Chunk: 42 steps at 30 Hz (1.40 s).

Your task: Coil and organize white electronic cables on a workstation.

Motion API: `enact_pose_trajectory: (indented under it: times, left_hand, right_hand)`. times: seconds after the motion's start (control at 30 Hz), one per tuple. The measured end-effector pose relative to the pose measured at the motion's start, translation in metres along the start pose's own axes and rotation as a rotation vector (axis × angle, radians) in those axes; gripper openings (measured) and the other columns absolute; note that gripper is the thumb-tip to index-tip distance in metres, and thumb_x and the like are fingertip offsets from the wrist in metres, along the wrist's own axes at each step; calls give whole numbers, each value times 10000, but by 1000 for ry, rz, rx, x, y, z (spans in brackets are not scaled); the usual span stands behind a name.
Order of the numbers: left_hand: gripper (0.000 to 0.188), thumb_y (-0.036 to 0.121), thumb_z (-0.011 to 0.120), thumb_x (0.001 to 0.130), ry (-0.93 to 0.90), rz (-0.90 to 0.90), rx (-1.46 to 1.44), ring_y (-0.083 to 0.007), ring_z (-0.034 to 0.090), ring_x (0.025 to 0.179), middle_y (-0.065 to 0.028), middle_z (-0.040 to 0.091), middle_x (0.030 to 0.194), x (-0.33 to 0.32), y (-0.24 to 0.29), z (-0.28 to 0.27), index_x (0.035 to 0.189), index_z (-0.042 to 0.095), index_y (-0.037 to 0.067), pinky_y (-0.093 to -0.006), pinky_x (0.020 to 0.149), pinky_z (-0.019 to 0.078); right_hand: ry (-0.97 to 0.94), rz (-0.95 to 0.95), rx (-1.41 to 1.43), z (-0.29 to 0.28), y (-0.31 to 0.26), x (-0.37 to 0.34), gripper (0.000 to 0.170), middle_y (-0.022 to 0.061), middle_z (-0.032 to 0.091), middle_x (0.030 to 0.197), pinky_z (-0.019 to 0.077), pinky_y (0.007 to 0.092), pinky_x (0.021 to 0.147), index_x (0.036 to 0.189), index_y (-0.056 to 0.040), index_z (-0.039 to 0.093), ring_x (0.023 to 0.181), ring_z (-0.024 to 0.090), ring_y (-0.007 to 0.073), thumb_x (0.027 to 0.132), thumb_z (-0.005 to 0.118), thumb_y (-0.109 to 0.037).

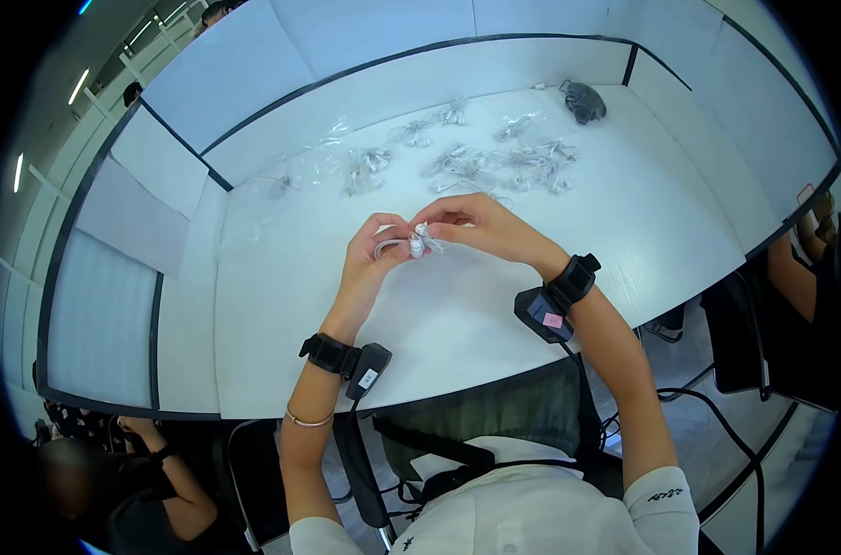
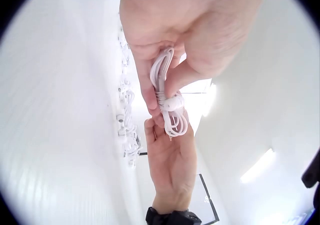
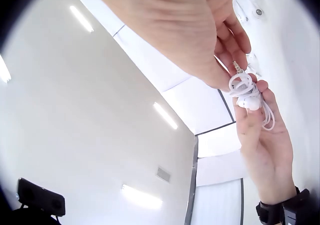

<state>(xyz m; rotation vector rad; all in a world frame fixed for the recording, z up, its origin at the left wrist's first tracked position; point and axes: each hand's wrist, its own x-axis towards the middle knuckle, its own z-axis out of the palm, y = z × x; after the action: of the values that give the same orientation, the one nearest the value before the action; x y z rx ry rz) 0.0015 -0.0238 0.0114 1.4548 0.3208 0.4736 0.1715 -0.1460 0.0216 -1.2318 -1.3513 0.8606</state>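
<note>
A coiled white earphone cable [image 1: 417, 245] is held above the table between both hands. The left hand [image 1: 360, 259] pinches the bundle between thumb and fingers; in the left wrist view, turns of cable wrap the middle of the coil [image 2: 161, 97], beside a white earbud [image 2: 174, 103]. The right hand [image 1: 499, 231] has its thumb and fingertips at the other side of the bundle. In the right wrist view, a metal plug [image 3: 237, 66] sticks out by the fingers of the right hand [image 3: 180, 25], and loose loops [image 3: 269, 117] hang over the left palm.
Several coiled white cables, some in clear bags, lie across the table [image 1: 300, 314] beyond the hands [image 1: 467, 166]. Clear plastic [image 1: 319, 153] lies at the back left, a dark grey pouch [image 1: 584, 103] at the back right. Low white partitions [image 1: 494, 69] border the table.
</note>
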Motion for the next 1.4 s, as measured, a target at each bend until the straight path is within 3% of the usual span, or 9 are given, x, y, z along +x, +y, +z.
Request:
enact_pose_trajectory:
  times: [0.13,0.33,0.83,1.13,1.4]
  left_hand:
    - [238,11,555,839,15,-12,47,-158,599,942,-88,602,977,-1,2,1,1074,521,-6,-325,890,495]
    - [261,46,580,846,-22,-18,71,-181,621,943,-107,618,1013,1,1,0,1092,535,-28,-312,877,495]
    - [149,58,581,866,30,13,92,-164,626,894,-98,624,975,2,-3,-1,991,558,-18,-300,859,508]
    - [136,35,599,851,84,63,155,-170,619,901,-108,606,941,2,-7,4,953,542,-33,-277,801,527]
    - [105,22,575,866,151,56,149,-150,605,883,-87,586,941,2,-10,2,950,541,-30,-276,793,535]
  right_hand:
    - [45,0,38,6,3,1,234,49,634,895,463,242,756,1038,-13,619,816,588,102,886,599,-190]
    - [143,-30,26,14,8,2,196,48,634,781,472,236,661,937,0,602,701,590,100,859,621,-179]
    - [305,-186,-150,27,0,3,97,47,618,722,472,270,687,846,2,601,667,583,125,828,608,-93]
    - [368,-221,-203,30,7,4,138,100,607,794,473,297,709,854,13,611,718,595,185,796,646,-106]
    - [343,-317,-493,36,8,3,212,98,570,883,456,337,753,941,-26,579,859,570,241,768,658,-119]
